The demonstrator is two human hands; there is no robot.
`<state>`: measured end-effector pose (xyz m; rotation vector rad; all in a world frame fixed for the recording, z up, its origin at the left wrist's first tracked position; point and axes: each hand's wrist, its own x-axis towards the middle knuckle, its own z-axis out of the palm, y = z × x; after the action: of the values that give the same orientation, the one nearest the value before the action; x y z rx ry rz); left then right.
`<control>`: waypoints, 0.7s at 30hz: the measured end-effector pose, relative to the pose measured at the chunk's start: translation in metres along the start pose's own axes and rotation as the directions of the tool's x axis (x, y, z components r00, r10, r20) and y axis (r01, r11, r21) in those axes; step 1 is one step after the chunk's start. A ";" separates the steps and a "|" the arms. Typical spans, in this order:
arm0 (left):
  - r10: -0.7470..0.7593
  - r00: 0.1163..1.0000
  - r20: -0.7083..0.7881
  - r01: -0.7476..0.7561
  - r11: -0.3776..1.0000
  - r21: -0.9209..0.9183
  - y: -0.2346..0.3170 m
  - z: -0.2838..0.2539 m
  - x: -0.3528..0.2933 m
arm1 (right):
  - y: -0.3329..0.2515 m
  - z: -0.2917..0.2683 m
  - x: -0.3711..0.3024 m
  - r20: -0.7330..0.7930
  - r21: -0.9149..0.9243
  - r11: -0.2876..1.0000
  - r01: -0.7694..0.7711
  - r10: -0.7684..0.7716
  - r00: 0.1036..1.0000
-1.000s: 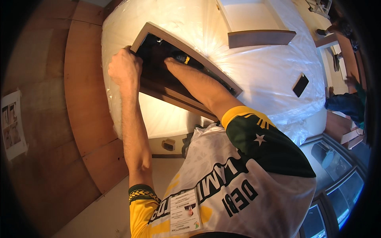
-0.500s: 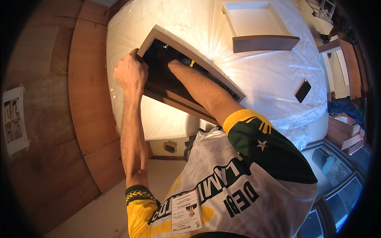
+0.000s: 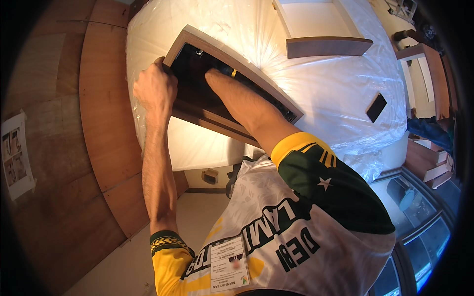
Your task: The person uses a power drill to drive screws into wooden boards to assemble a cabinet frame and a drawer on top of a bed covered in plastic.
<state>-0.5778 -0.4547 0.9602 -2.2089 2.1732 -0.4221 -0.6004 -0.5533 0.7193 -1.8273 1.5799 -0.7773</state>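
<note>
A narrow wooden cabinet box [image 3: 222, 53] with a dark hollow inside lies slanted in front of me, its open side up. My left hand [image 3: 155, 86] is closed round its left end, fingers hooked over the rim. Through the opening reaches my right arm, bent at the wrist; of my right hand [image 3: 212, 75] only the part near the wrist shows, and its fingers are lost in the dark. Beside that wrist, inside the box, is a dark tool with a yellow band [image 3: 233, 73], mostly hidden. A small metal fitting [image 3: 199, 52] sits near the inner left corner.
Clear plastic sheeting [image 3: 340, 93] covers the surface under the box. A drawer with a brown front [image 3: 328, 47] lies at the far right, and a black phone [image 3: 376, 107] nearer. Wooden panels [image 3: 106, 103] stand on the left; more cabinet parts [image 3: 432, 163] are at the right.
The box and both hands sit slightly farther left and higher in view. My left hand keeps its hold, and my right hand stays inside the box.
</note>
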 end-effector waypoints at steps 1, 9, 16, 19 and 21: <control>-0.005 1.000 -0.001 0.005 1.000 0.012 0.000 0.000 0.000 | 0.000 0.001 0.002 -0.005 0.002 1.000 0.001 -0.001 1.000; 0.013 1.000 0.009 -0.013 1.000 0.016 -0.001 0.004 0.004 | 0.003 0.011 0.009 -0.032 0.006 1.000 -0.003 0.003 0.999; -0.006 1.000 0.016 0.006 1.000 0.025 0.000 0.003 0.003 | 0.002 0.015 0.004 -0.013 0.014 1.000 -0.003 0.003 1.000; -0.010 1.000 0.016 0.010 1.000 0.021 0.001 0.004 0.003 | 0.003 0.013 0.006 -0.012 0.020 1.000 0.000 0.000 1.000; -0.015 1.000 0.014 0.015 1.000 0.016 0.002 0.004 0.004 | 0.004 0.011 0.010 -0.015 0.022 1.000 -0.002 0.002 1.000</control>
<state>-0.5792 -0.4593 0.9570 -2.2143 2.1400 -0.4217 -0.5933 -0.5626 0.7090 -1.8082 1.5763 -0.8060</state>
